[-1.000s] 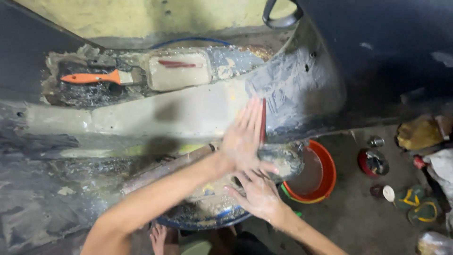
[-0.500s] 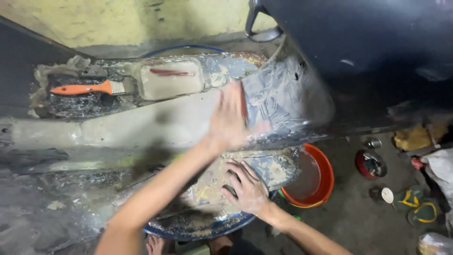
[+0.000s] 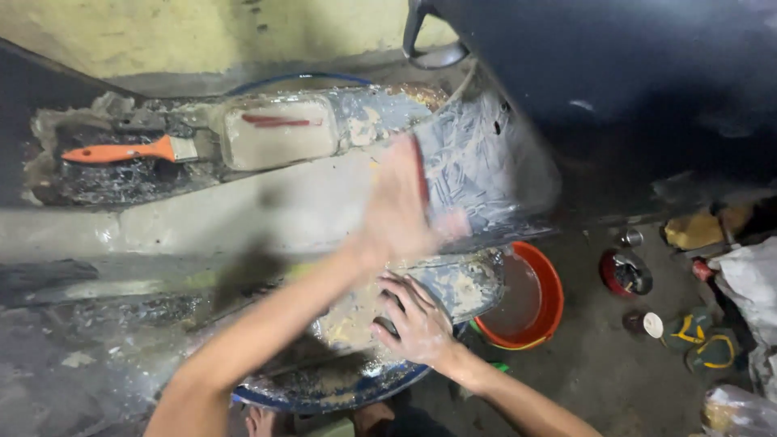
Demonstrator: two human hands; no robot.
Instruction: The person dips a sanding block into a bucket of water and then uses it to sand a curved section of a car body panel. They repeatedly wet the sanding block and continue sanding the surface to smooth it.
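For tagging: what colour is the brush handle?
Orange, on the brush at upper left; head view.

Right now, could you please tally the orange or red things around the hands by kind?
Brush with orange handle: 1
Orange bucket: 1
Red lid: 1
Red sanding block under the left hand: 1
Total: 4
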